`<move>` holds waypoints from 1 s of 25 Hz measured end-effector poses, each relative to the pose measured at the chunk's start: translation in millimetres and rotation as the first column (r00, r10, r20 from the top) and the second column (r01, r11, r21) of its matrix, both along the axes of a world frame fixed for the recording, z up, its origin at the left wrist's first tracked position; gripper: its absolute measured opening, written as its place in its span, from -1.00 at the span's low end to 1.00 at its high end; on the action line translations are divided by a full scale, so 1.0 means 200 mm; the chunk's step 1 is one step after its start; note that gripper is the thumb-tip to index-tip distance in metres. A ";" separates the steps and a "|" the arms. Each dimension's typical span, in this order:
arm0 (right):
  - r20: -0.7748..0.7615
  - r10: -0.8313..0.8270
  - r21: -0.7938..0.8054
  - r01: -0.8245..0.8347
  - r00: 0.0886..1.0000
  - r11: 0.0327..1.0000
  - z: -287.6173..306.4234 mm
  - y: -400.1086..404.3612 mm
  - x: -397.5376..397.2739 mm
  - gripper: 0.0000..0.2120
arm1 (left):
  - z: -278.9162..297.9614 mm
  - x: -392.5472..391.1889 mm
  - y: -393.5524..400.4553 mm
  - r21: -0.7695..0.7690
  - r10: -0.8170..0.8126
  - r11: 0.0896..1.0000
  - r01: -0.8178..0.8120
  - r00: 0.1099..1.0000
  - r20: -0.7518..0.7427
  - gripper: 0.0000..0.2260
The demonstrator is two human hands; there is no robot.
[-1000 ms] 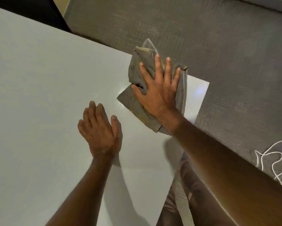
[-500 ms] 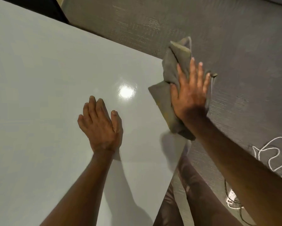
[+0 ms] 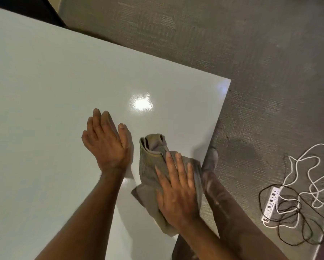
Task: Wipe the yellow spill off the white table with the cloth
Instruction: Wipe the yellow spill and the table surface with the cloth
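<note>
A crumpled grey-green cloth [image 3: 151, 162] with yellowish staining lies on the white table [image 3: 54, 91] close to its right edge. My right hand [image 3: 178, 192] presses flat on top of the cloth, fingers spread. Just left of the cloth, my left hand [image 3: 106, 143] rests flat on the table with nothing in it. No yellow spill shows on the bare table surface; a bright light reflection [image 3: 142, 104] shines beyond the hands.
Grey carpet [image 3: 251, 53] surrounds the table. My leg [image 3: 219, 186] stands by the table's right edge. On the floor at the right lie a white power strip [image 3: 271, 201] and tangled white and black cables [image 3: 307, 184].
My right hand has drawn the cloth from the table's far right corner back toward me, next to my left hand. The left hand has stayed in place.
</note>
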State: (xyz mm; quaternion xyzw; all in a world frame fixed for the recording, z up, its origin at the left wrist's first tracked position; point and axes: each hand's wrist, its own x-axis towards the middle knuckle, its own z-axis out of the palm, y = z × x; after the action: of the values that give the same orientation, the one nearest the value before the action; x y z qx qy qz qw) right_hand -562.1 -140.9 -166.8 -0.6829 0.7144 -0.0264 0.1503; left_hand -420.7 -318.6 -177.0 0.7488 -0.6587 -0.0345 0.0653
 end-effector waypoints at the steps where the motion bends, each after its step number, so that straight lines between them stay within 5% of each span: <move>1: -0.009 -0.001 -0.008 0.001 1.000 1.000 0.00 -0.04 -0.04 -0.42 | 0.00 0.00 0.00 0.003 -0.001 1.000 0.001 1.000 -0.004 -0.47; 7: -0.100 -0.161 -0.153 0.145 0.982 0.978 -0.06 -0.75 -0.50 -0.44 | -0.01 0.00 0.00 -0.005 0.006 1.000 -0.006 1.000 -0.013 -0.53; 11: -0.050 -0.323 -0.102 0.317 0.945 0.943 -0.03 -1.17 -0.65 -0.39 | -0.02 0.01 0.00 -0.007 0.005 1.000 -0.005 1.000 -0.018 -0.54; 15: -0.052 -0.363 -0.103 0.357 0.930 0.928 0.01 -0.90 -0.44 -0.41 | -0.01 0.01 0.01 0.014 0.011 1.000 -0.011 1.000 -0.023 -0.54; 20: -0.075 -0.145 -0.007 0.145 0.987 0.989 0.03 -0.11 -0.02 -0.37 | 0.00 0.00 0.00 -0.002 -0.006 1.000 0.006 1.000 0.014 -0.52; 25: -0.016 -0.070 -0.019 0.070 0.997 0.997 0.00 -0.21 -0.11 -0.39 | 0.00 0.00 0.00 0.026 0.011 1.000 -0.011 1.000 0.010 -0.48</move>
State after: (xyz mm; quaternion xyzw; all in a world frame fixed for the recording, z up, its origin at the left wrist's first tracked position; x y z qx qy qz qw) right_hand -584.8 -183.9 -166.5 -0.6591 0.7388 -0.0327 0.1368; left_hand -420.2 -318.9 -177.1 0.7533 -0.6545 -0.0389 0.0525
